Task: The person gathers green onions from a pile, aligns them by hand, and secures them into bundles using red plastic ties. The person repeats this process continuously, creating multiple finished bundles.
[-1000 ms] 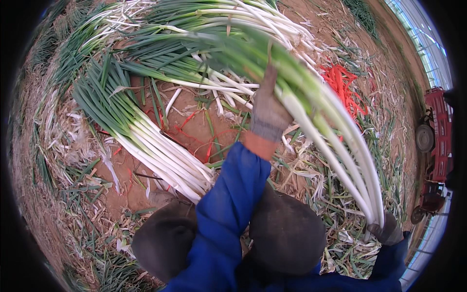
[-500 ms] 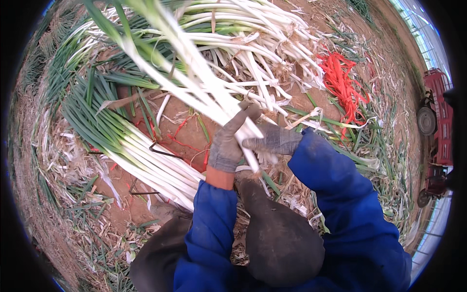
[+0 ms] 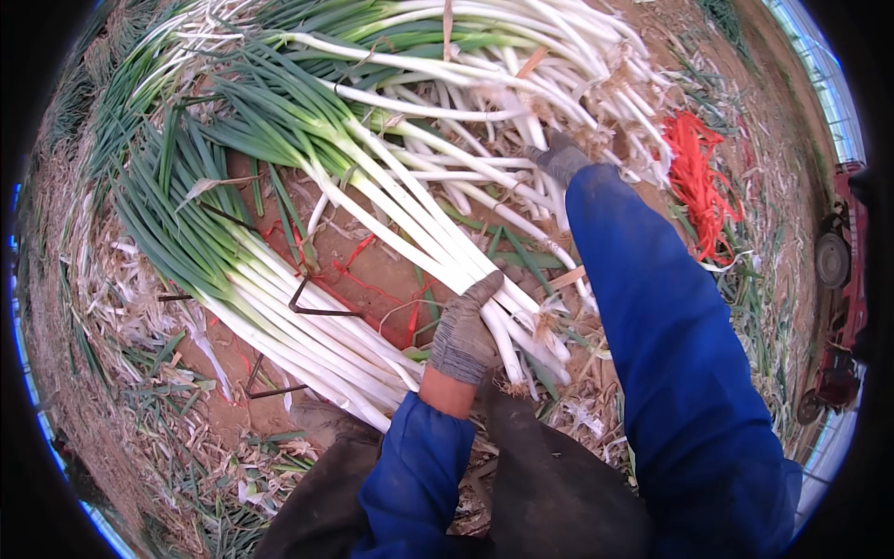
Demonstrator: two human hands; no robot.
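Note:
My left hand, in a dirty grey work glove, is closed round the white stems of a bunch of green onions. Their roots stick out on its right, and the green tops stretch away to the far left. Farther off, my gloved right hand is at the root ends of a big pile of loose green onions. Its fingers are blurred and partly hidden, so whether it grips a stalk is unclear. A second bunch of green onions lies at the left among bent dark metal rods.
A heap of red strips lies right of the pile. Loose red strands are on the soil between the bunches. Peeled skins and leaf scraps litter the ground. My knees are close below. A red vehicle stands far right.
The held bunch has come down from a raised, blurred position, its tops now resting leftward. My right hand has left its root end and reached out to the pile.

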